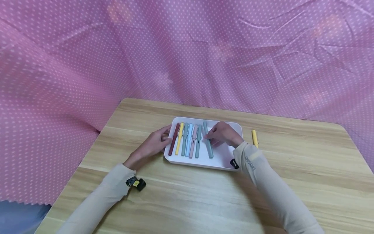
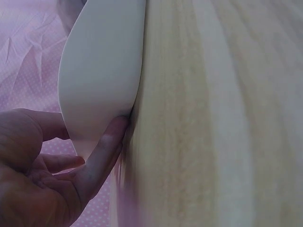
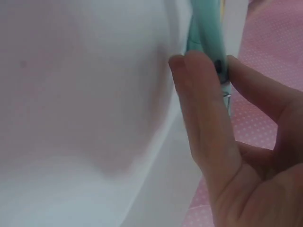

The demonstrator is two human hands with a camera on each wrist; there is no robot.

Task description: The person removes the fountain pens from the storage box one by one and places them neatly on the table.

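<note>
A white tray (image 1: pixel 223 155) lies on the table, with several capped pens side by side in its left part. From the left they are a dark red pen (image 1: pixel 174 139), a yellow pen (image 1: pixel 179 139), a green, a light blue, a pink (image 1: pixel 193 142) and another green pen (image 1: pixel 198 141). My left hand (image 1: pixel 155 141) grips the tray's left edge; the left wrist view shows thumb and fingers at its corner. Right of the row, my right hand (image 1: pixel 223 133) pinches a grey-green pen (image 1: pixel 209 148) between thumb and fingers, slightly tilted over the tray.
A yellow pen (image 1: pixel 255 138) lies on the wooden table (image 1: pixel 187 201) right of the tray, partly hidden behind my right sleeve. Pink dotted cloth (image 1: pixel 190 58) hangs behind the table and along its left side.
</note>
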